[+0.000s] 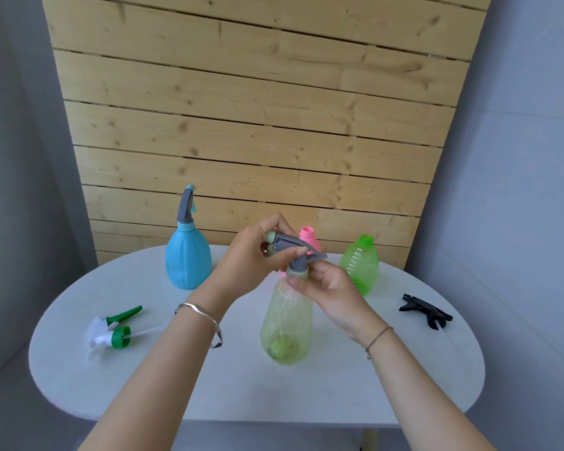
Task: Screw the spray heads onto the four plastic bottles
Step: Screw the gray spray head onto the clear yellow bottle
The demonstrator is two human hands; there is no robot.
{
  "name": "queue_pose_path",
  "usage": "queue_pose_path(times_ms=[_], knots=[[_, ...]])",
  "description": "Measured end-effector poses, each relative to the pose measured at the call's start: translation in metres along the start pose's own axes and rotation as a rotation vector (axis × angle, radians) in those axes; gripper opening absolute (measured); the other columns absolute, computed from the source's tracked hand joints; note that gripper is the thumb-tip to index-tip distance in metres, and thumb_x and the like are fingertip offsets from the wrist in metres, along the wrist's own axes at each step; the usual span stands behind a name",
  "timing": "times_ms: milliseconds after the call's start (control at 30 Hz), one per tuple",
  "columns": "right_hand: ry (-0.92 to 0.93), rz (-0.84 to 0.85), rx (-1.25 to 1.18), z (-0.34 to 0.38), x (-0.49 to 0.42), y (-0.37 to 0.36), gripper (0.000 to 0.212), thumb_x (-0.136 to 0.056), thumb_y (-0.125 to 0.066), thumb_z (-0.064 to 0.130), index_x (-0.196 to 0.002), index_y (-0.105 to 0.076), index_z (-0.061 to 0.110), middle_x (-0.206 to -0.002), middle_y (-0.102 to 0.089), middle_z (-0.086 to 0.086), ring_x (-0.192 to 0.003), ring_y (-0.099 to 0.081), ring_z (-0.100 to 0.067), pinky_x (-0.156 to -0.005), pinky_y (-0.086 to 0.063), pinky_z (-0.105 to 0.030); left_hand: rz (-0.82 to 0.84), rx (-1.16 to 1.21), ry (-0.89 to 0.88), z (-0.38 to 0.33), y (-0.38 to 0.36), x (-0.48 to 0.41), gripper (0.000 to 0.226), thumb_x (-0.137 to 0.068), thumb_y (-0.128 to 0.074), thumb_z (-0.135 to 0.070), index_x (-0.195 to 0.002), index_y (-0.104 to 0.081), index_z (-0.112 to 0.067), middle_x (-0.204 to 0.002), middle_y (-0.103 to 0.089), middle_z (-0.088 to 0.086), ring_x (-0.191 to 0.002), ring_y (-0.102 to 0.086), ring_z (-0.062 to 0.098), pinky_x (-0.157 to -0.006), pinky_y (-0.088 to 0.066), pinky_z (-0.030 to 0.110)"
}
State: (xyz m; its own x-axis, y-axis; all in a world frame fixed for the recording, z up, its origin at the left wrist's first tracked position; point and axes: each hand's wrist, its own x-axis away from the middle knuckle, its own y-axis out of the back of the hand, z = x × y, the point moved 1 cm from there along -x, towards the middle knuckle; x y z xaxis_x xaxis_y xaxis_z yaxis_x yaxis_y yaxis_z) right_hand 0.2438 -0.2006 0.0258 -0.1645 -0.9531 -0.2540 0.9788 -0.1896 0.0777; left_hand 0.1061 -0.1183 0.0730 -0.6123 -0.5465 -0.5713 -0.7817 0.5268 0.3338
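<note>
A pale green translucent bottle (287,323) stands at the middle of the white table (339,392). A grey spray head (290,247) with a light green collar sits on its neck. My left hand (254,258) grips the top of that spray head. My right hand (326,284) holds the collar and the bottle's neck with thumb and fingers. A blue bottle (188,258) with a grey spray head on it stands at the back left. Behind my hands a pink bottle (308,237) shows an open neck. A bright green bottle (360,265) with an open neck stands at the back right.
A white and green spray head (111,332) lies on the table at the left with its tube pointing right. A black spray head (425,310) lies at the right. A wooden plank wall (258,109) rises behind the table.
</note>
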Motion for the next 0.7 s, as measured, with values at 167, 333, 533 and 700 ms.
queue_pose_path(times_ms=[167, 333, 533, 700], knots=[[0.047, -0.152, 0.049, -0.002, -0.002, -0.009, 0.039, -0.074, -0.077, 0.007, -0.109, -0.06, 0.005, -0.106, -0.072, -0.007, -0.099, -0.068, -0.01, -0.091, -0.051, -0.027, -0.013, -0.033, -0.009, -0.002, 0.0, 0.0, 0.022, -0.081, -0.073, -0.021, -0.076, -0.055, -0.033, -0.07, -0.066, -0.014, -0.056, -0.055, 0.004, -0.05, -0.048, 0.018], [-0.039, 0.029, -0.021, 0.002, 0.001, -0.001, 0.025, -0.086, -0.064, 0.008, -0.109, -0.063, 0.016, -0.11, -0.068, 0.005, -0.105, -0.062, -0.002, -0.095, -0.047, -0.019, -0.023, -0.014, 0.003, -0.003, 0.001, 0.002, 0.023, -0.08, -0.074, -0.021, -0.074, -0.054, -0.032, -0.068, -0.066, -0.011, -0.055, -0.056, 0.003, -0.049, -0.046, 0.016], [-0.007, -0.129, 0.018, -0.001, 0.001, -0.011, 0.029, -0.079, -0.072, 0.01, -0.105, -0.061, 0.018, -0.111, -0.07, -0.001, -0.108, -0.064, -0.009, -0.095, -0.048, -0.025, -0.02, -0.03, 0.011, -0.001, 0.0, 0.001, 0.021, -0.08, -0.073, -0.022, -0.076, -0.055, -0.031, -0.07, -0.066, -0.01, -0.055, -0.055, 0.004, -0.05, -0.046, 0.016], [0.0, -0.02, 0.027, 0.005, 0.003, -0.005, 0.027, -0.086, -0.063, 0.005, -0.111, -0.062, 0.017, -0.112, -0.068, 0.0, -0.107, -0.063, -0.005, -0.099, -0.046, -0.023, -0.076, -0.02, 0.019, 0.002, -0.002, 0.006, 0.019, -0.081, -0.071, -0.027, -0.088, -0.056, -0.017, -0.078, -0.067, 0.002, -0.059, -0.059, 0.008, -0.052, -0.046, 0.018]])
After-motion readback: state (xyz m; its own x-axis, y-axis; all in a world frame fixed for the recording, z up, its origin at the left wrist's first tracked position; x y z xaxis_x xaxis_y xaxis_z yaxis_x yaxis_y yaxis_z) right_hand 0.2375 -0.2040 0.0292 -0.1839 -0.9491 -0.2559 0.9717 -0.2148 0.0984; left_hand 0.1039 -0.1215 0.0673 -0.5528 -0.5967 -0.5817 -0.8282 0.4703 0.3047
